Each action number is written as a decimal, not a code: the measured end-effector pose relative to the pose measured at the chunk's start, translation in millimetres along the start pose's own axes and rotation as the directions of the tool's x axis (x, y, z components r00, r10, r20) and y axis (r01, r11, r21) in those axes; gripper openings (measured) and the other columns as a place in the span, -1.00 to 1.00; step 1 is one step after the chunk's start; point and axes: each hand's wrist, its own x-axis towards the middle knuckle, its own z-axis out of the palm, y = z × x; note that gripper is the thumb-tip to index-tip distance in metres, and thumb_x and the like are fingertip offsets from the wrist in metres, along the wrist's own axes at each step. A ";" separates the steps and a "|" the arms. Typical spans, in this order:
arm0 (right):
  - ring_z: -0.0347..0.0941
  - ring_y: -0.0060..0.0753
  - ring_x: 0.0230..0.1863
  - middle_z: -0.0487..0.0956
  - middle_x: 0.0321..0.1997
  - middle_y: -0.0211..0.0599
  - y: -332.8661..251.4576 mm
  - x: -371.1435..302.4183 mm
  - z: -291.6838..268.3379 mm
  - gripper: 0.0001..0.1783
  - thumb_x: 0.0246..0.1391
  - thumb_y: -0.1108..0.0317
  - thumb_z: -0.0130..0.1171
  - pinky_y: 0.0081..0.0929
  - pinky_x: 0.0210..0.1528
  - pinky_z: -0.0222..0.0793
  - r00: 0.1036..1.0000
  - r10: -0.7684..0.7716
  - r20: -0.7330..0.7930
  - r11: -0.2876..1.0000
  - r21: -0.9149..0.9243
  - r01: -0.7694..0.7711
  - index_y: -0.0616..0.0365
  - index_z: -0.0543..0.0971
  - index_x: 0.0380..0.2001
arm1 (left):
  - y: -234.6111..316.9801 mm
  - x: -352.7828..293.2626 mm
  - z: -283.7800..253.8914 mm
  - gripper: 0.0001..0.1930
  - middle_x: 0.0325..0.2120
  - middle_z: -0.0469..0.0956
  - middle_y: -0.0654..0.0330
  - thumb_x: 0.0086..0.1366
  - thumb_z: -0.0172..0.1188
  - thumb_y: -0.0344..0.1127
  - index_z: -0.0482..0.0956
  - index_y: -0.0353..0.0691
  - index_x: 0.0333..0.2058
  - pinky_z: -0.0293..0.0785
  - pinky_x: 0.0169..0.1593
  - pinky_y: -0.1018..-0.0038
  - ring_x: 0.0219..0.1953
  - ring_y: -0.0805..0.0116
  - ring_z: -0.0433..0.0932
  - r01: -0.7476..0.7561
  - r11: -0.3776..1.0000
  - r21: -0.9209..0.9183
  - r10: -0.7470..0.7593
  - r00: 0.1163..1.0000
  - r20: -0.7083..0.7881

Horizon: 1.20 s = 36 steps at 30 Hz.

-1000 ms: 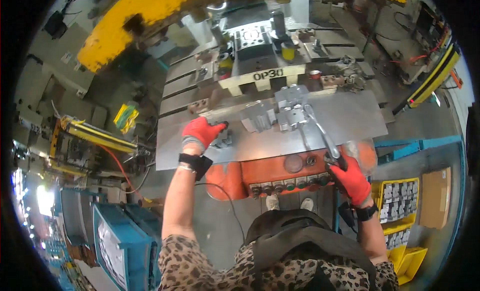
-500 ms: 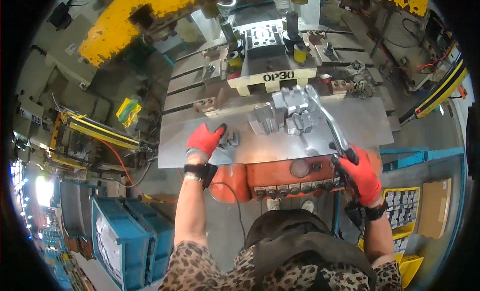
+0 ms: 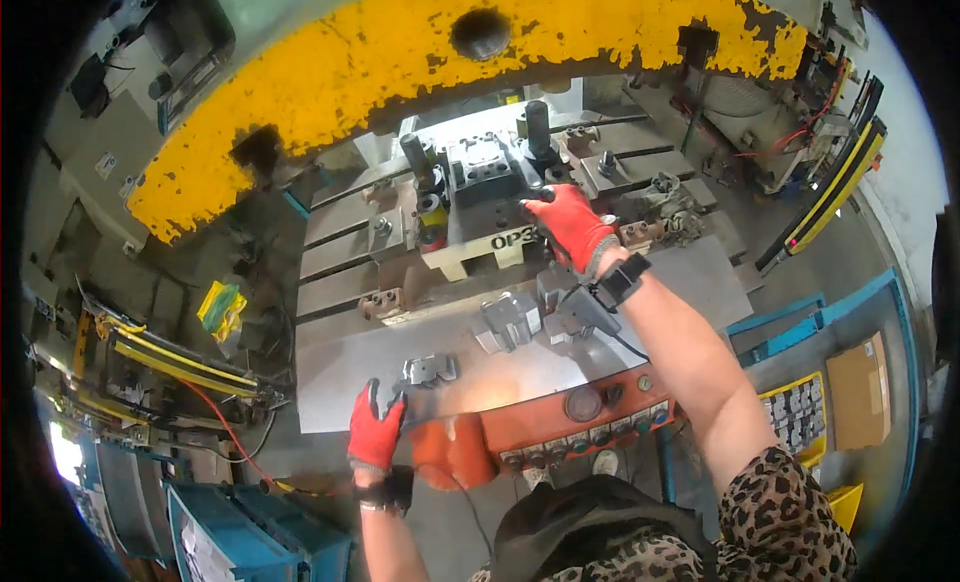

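Observation:
My right hand (image 3: 572, 225), in a red glove with dark fingertips, reaches to the press die (image 3: 480, 177) and is closed round long metal tongs (image 3: 527, 170). The front of the tongs lies over the die's right side; whether the jaws hold a part cannot be made out. My left hand (image 3: 378, 430), gloved alike, is at the front edge of the metal plate (image 3: 335, 382) with thumb and forefinger apart. Just beyond its fingertips lies a small grey metal part (image 3: 430, 370). More grey metal parts (image 3: 508, 322) stand mid-plate, some partly hidden under my right forearm.
Overhead spans the chipped yellow press beam (image 3: 480, 37). Dark guide posts (image 3: 538, 130) rise beside the die. An orange button panel (image 3: 585, 422) lines the front. Yellow guard bars (image 3: 835, 187) flank the press. Blue bins (image 3: 240, 532) stand lower left, a cardboard box (image 3: 858, 392) at right.
My right hand has moved from the front right up to the die with the tongs. My left hand has let go of the small metal part and drawn back toward me. The view has shifted.

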 end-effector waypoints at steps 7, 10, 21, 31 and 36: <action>0.77 0.04 -0.39 0.75 -0.18 0.11 -2.3 17.6 13.5 -0.42 0.41 -0.06 0.37 -0.01 -0.42 0.67 1.000 0.020 -0.018 0.984 -0.175 -0.023 0.39 0.69 -0.03 | 21.2 -14.0 -11.5 -0.24 0.36 0.59 -0.19 0.47 0.54 -0.14 0.49 -0.39 0.50 0.62 0.35 0.15 0.34 -0.07 0.65 0.158 0.973 -0.168 -0.159 0.987 0.006; 0.84 0.16 -0.19 0.81 -0.06 0.25 -1.4 20.1 12.0 -0.36 0.40 -0.07 0.35 0.03 -0.17 0.76 0.999 -0.040 -0.035 0.913 -0.407 0.023 0.43 0.72 0.07 | 20.5 -12.6 -5.9 -0.25 0.35 0.60 -0.18 0.47 0.55 -0.17 0.50 -0.39 0.49 0.64 0.32 0.17 0.31 -0.05 0.67 0.099 0.983 -0.156 -0.103 0.995 -0.016; 0.80 0.35 0.08 0.82 -0.05 0.27 -7.5 6.9 18.4 -0.70 0.23 0.24 0.30 0.08 0.09 0.71 0.968 -0.249 0.019 0.661 -0.728 0.184 0.24 0.86 -0.23 | -6.6 -28.8 0.4 -0.26 0.38 0.60 -0.16 0.48 0.53 -0.14 0.50 -0.36 0.49 0.58 0.40 0.10 0.38 -0.10 0.61 0.047 0.995 -0.086 -0.053 0.996 -0.069; 0.82 0.12 -0.10 0.83 -0.10 0.03 88.2 -145.4 -127.1 -0.50 0.41 0.25 0.35 -0.04 -0.03 0.71 0.847 -0.475 -0.238 0.754 -0.606 0.252 0.17 0.65 0.33 | -48.8 -93.6 -30.4 -0.49 0.02 0.75 0.02 0.53 0.42 -0.22 0.63 -0.32 0.34 0.62 -0.04 0.21 -0.11 0.20 0.67 0.181 0.976 -0.119 -0.210 0.929 -0.306; 0.73 -0.09 -0.06 0.79 -0.03 0.00 264.3 -324.4 -220.8 -0.47 0.45 0.30 0.36 -0.13 0.07 0.63 0.766 -0.115 -0.633 0.964 -0.256 -0.067 0.34 0.61 0.37 | -161.3 -147.1 18.0 -0.66 -0.20 0.75 0.16 0.54 0.36 -0.26 0.75 -0.26 0.18 0.55 -0.27 0.31 -0.38 0.40 0.58 0.366 0.917 -0.159 -0.384 0.917 -0.105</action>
